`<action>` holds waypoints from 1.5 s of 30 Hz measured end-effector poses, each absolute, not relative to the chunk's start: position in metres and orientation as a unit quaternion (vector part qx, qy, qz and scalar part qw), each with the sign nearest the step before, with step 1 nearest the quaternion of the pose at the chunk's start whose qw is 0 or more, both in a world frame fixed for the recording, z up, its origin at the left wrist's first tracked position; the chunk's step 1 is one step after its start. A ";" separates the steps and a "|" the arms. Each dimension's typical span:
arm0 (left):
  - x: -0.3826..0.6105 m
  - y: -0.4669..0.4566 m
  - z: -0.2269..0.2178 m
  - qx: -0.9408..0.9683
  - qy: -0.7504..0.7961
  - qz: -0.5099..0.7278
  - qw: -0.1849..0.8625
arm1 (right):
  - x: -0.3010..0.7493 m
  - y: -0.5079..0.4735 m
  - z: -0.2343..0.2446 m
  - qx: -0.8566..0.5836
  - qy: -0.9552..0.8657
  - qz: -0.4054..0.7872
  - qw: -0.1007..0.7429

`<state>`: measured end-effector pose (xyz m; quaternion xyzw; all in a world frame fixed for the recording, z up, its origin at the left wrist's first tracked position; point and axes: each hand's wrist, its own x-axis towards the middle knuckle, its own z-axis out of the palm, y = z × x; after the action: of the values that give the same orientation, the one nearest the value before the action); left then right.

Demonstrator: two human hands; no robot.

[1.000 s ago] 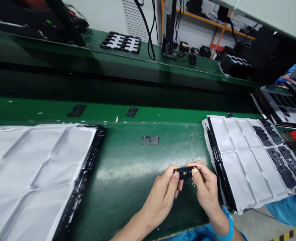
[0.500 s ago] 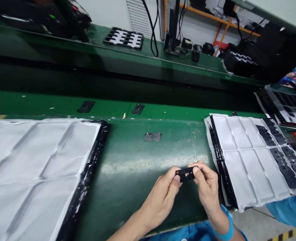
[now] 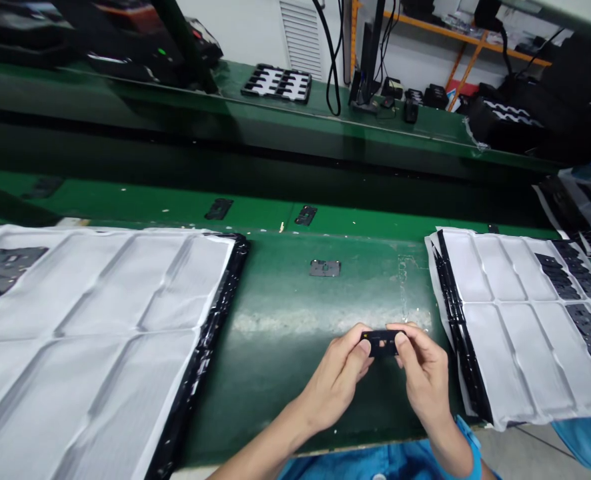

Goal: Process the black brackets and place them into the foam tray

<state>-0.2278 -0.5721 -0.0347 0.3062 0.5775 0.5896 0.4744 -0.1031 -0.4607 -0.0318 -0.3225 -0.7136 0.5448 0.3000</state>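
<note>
A small flat black plastic part [image 3: 382,344] with cut-out holes is held level above the green bench near its front edge. My left hand [image 3: 336,375] pinches its left end between thumb and fingers. The right end is gripped by my right hand [image 3: 424,372], thumb on top. Beyond my hands a similar dark flat part [image 3: 325,269] lies on the bench. Two more, one dark part [image 3: 306,215] and another dark part [image 3: 219,209], rest on the green strip farther back.
On the left lies a large white-lined tray [image 3: 100,280] with dark parts at its far left. To the right, another white-lined tray [image 3: 518,333] holds rows of dark parts. A black-and-white tray [image 3: 277,83] and a monitor stand [image 3: 368,87] occupy the back shelf.
The view has swung left, so the bench and trays appear shifted right. Both hands still hold the black part, which now looks more level.
</note>
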 end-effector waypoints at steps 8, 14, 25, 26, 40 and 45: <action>-0.228 -0.569 -0.035 0.271 0.603 0.588 0.466 | -0.103 -0.462 -0.030 -0.295 -0.736 0.531 0.298; -0.230 -0.567 -0.035 0.229 0.608 0.597 0.471 | -0.099 -0.465 -0.031 -0.251 -0.777 0.498 0.292; -0.226 -0.573 -0.024 0.199 0.567 0.607 0.521 | -0.096 -0.457 -0.037 -0.324 -0.667 0.641 0.196; -0.226 -0.574 -0.022 0.199 0.566 0.607 0.521 | -0.096 -0.456 -0.038 -0.325 -0.657 0.653 0.191; -0.232 -0.587 -0.020 0.320 0.666 0.514 0.437 | -0.111 -0.460 -0.034 -0.338 -0.667 0.626 0.219; -0.254 -0.592 -0.009 0.370 0.714 0.469 0.366 | -0.113 -0.462 -0.041 -0.322 -0.691 0.617 0.193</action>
<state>-0.2536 -0.5920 -0.0089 0.3697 0.7136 0.4692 0.3658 -0.1131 -0.4616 -0.0405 -0.3223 -0.6913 0.6172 0.1930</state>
